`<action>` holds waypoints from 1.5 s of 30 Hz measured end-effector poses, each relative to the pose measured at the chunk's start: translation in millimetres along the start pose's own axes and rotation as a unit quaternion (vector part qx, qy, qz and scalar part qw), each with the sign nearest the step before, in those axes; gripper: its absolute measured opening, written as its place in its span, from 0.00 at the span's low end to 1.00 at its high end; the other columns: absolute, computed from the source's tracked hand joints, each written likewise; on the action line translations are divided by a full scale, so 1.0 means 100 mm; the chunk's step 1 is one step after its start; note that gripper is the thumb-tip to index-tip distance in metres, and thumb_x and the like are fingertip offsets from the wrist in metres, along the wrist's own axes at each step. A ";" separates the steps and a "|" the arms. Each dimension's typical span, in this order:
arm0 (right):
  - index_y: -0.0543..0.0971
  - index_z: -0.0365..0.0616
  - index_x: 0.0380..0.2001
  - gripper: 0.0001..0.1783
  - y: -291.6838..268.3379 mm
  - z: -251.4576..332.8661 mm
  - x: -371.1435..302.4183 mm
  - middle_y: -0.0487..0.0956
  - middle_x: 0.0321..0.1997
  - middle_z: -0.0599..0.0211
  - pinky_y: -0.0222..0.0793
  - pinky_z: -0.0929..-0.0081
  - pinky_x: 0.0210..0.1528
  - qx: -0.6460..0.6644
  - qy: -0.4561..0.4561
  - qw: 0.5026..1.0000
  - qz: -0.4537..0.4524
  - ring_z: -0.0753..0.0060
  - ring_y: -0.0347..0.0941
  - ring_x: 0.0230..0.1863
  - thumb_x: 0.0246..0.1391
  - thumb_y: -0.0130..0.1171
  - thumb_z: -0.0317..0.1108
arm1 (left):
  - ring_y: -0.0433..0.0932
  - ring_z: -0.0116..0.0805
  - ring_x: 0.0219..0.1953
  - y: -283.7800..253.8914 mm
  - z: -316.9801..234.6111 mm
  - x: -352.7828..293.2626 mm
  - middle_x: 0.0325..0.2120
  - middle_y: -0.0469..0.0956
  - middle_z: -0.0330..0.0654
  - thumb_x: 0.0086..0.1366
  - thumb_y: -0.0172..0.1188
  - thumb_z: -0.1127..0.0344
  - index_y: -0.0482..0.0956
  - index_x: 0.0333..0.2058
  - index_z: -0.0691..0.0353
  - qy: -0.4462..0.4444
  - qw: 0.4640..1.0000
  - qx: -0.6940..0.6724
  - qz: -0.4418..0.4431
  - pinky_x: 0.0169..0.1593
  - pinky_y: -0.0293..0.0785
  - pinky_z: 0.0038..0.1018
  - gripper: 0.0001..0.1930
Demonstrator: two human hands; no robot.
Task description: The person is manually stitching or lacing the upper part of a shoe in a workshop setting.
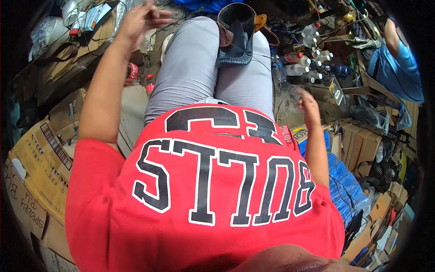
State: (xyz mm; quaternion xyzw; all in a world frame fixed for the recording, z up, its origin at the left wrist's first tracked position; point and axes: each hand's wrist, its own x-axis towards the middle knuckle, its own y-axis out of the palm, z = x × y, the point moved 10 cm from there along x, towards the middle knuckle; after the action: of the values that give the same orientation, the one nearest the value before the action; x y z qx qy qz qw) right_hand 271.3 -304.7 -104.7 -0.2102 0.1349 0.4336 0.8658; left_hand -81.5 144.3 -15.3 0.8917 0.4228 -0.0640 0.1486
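Across my grey-trousered knees rests a dark leather piece (235,51) with brown edges and a tan tab, like an unfinished shoe upper. A fine dark thread seems to trail from its right side; where it ends I cannot make out. My left hand (144,22) is raised beyond my left knee, apart from the leather, two fingers stretched and the others bent in. Low beside my right thigh, my right hand (309,103) has its fingers bent together, one pointing up. Both hands are slightly blurred, and whatever they pinch is too fine to tell.
Several plastic bottles (297,70) lie beyond my right hand. Cardboard boxes (43,158) crowd the left side; blue plastic sheeting (342,183) and cartons (360,144) fill the right. Another person in a blue shirt (398,68) is at the far right. Red-labelled bottles (132,72) stand beside my left forearm.
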 end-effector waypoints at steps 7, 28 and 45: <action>0.77 0.40 0.45 0.19 0.64 1.84 0.13 0.76 0.43 0.64 0.65 0.76 0.49 -0.145 -0.235 0.960 -0.037 0.73 0.71 0.45 0.54 0.57 0.40 | 0.75 0.34 0.44 1.28 -0.37 -0.23 0.39 0.78 0.40 0.61 0.56 0.60 0.79 0.43 0.60 0.253 0.840 0.462 0.131 0.51 0.67 0.27 0.15; 0.74 0.38 0.19 0.11 1.36 2.32 -0.36 0.65 0.19 0.75 0.55 0.79 0.26 -0.138 -0.210 0.957 0.143 0.79 0.60 0.22 0.52 0.57 0.30 | 0.72 0.38 0.38 2.21 0.41 0.15 0.31 0.72 0.42 0.50 0.66 0.52 0.77 0.28 0.59 0.135 0.830 0.432 0.326 0.42 0.66 0.30 0.16; 0.82 0.49 0.38 0.14 1.78 2.31 -0.07 0.71 0.26 0.61 0.67 0.70 0.32 -0.374 -0.284 0.878 0.094 0.61 0.71 0.27 0.46 0.57 0.25 | 0.72 0.34 0.42 2.26 0.51 0.13 0.35 0.73 0.39 0.53 0.64 0.64 0.83 0.36 0.59 0.060 0.828 0.375 0.413 0.49 0.66 0.26 0.11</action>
State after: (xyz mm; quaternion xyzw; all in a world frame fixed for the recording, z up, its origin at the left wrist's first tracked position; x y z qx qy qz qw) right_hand 135.2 -103.4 56.7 -0.3728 -0.2698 0.5722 0.6788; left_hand 102.4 2.8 -18.8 0.9722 -0.0332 -0.0971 -0.2104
